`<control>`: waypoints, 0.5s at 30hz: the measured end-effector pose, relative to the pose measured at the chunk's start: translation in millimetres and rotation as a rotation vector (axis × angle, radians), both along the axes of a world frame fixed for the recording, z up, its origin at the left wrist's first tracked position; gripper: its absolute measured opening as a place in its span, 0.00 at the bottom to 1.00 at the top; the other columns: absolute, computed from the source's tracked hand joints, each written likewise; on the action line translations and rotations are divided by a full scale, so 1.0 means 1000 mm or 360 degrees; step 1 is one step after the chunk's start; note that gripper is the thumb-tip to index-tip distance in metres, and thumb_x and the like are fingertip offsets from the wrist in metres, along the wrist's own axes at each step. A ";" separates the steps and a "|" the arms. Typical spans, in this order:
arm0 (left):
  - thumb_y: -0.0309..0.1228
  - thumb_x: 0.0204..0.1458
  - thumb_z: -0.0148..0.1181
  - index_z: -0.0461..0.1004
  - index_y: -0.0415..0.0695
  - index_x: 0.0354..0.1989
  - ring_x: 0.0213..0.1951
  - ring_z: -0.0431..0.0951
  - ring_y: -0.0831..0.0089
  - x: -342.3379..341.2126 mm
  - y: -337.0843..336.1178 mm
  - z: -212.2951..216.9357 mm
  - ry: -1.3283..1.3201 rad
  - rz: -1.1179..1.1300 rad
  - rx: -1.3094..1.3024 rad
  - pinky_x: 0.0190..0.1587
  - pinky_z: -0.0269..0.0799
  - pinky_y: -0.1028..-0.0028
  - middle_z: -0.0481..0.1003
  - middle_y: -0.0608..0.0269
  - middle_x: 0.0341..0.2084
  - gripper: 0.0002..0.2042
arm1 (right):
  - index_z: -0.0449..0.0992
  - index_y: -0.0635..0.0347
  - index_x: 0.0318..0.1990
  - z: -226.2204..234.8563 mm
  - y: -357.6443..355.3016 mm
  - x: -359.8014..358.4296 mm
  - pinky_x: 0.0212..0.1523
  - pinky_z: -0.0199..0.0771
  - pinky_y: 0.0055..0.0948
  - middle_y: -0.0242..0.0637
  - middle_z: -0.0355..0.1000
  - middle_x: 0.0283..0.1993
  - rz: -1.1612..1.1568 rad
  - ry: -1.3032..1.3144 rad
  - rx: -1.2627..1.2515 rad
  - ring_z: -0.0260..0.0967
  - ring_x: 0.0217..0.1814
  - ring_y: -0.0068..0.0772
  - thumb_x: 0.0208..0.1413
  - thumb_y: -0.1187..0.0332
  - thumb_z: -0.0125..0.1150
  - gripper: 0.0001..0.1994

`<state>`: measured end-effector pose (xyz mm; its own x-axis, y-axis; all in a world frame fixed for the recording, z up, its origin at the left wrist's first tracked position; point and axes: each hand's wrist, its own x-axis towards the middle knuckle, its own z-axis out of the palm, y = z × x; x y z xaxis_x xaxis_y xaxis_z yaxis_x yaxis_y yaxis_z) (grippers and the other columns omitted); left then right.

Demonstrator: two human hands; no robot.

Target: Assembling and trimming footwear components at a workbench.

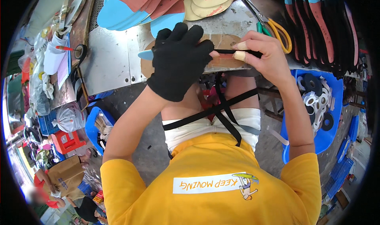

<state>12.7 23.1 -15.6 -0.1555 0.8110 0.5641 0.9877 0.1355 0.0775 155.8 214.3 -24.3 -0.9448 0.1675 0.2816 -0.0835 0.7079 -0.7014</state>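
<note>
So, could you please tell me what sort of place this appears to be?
Probably a workshop, perhaps for shoe parts: sole-shaped pieces lie stacked on a metal-topped worktable, with a blue bin of rolls near its edge.

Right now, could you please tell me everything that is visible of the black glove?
The glove looks like black knitted fabric, worn on the left hand with its cuff at the wrist. Its back faces up, fingers slightly spread and pointing forward. A bare fingertip, seemingly the thumb's, shows at its right edge. It lies over the brown piece; what its palm touches is hidden.
</note>
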 end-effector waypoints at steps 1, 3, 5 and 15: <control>0.39 0.39 0.68 0.78 0.54 0.29 0.32 0.70 0.66 0.000 0.002 -0.001 0.0005 0.0014 -0.0038 0.30 0.62 0.65 0.68 0.68 0.26 0.09 | 0.80 0.64 0.34 0.000 -0.001 0.000 0.32 0.67 0.24 0.34 0.71 0.31 0.0003 0.0007 0.0007 0.69 0.31 0.29 0.44 0.76 0.68 0.07; 0.40 0.38 0.67 0.77 0.52 0.29 0.33 0.70 0.65 0.000 0.004 0.004 0.0024 0.0032 -0.0067 0.31 0.62 0.65 0.67 0.67 0.27 0.10 | 0.79 0.64 0.35 -0.001 -0.002 0.000 0.31 0.67 0.25 0.36 0.71 0.30 -0.0004 0.0014 0.0208 0.69 0.30 0.32 0.46 0.75 0.66 0.07; 0.39 0.38 0.67 0.76 0.50 0.30 0.35 0.71 0.62 0.001 0.007 0.013 0.0066 0.0006 -0.0180 0.33 0.64 0.62 0.69 0.66 0.28 0.12 | 0.78 0.64 0.34 -0.003 -0.004 0.003 0.30 0.68 0.26 0.37 0.70 0.29 -0.0004 0.0074 0.0264 0.69 0.30 0.34 0.46 0.75 0.66 0.07; 0.43 0.48 0.63 0.77 0.43 0.35 0.32 0.75 0.50 -0.018 -0.038 0.045 -0.0743 -0.0487 -0.1101 0.36 0.69 0.59 0.74 0.52 0.26 0.15 | 0.74 0.63 0.25 0.080 -0.003 0.003 0.17 0.56 0.23 0.28 0.62 0.15 0.0260 -0.0845 -0.0603 0.60 0.16 0.18 0.58 0.60 0.58 0.16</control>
